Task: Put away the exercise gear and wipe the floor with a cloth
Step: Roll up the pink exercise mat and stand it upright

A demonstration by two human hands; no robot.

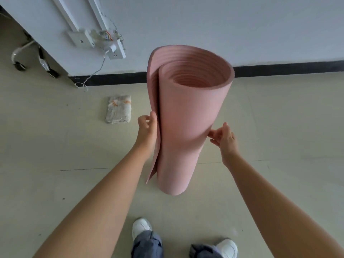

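A pink exercise mat (184,116), rolled into a loose tube, stands upright in front of me with its open end toward the camera. My left hand (148,130) grips the mat's loose outer flap on the left side. My right hand (224,135) pinches the roll's right side with its fingertips. The lower end of the roll is near the floor; I cannot tell whether it touches. A folded whitish cloth (119,109) with orange marks lies on the floor to the left of the mat, beyond my left hand.
A white wall with a black baseboard (279,70) runs across behind the mat. Wall sockets (113,52) with a dangling white cable sit at upper left. A wheeled frame (18,60) stands at far left. My white shoes (140,227) are on the beige tile floor below.
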